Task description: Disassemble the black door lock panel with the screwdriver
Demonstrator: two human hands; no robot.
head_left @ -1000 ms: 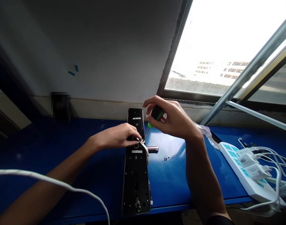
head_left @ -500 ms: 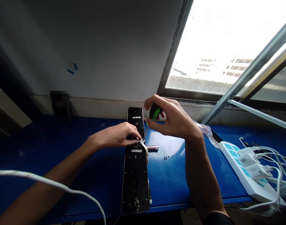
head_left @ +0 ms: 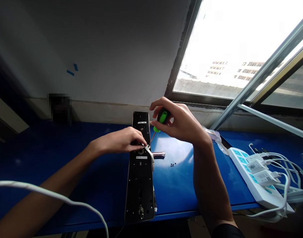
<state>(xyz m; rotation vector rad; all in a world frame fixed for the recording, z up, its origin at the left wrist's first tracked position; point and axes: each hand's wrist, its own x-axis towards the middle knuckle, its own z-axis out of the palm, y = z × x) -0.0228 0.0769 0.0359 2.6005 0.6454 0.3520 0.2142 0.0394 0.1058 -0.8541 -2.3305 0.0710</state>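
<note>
A long black lock panel (head_left: 140, 181) lies lengthwise on the blue table (head_left: 67, 165). My left hand (head_left: 121, 140) rests on its upper part, fingers closed and pinching something small at the panel's right edge beside a white ribbon cable (head_left: 151, 157). My right hand (head_left: 181, 122) grips the black and green handle of a screwdriver (head_left: 161, 119), whose thin shaft slants down to the spot under my left fingertips. A small metal cylinder (head_left: 159, 154) lies just right of the panel. A few tiny dark screws (head_left: 171, 164) lie beyond it.
A white and blue power strip (head_left: 250, 175) with plugged-in chargers and white cables sits at the right. A clear plastic bag (head_left: 214, 137) lies behind my right wrist. A white cable (head_left: 54, 198) crosses the lower left. The window frame (head_left: 181, 56) rises at the back right.
My right hand has turned the screwdriver handle between its fingers, so more of the green shows. The view has shifted slightly; both hands stay on the same spot of the panel.
</note>
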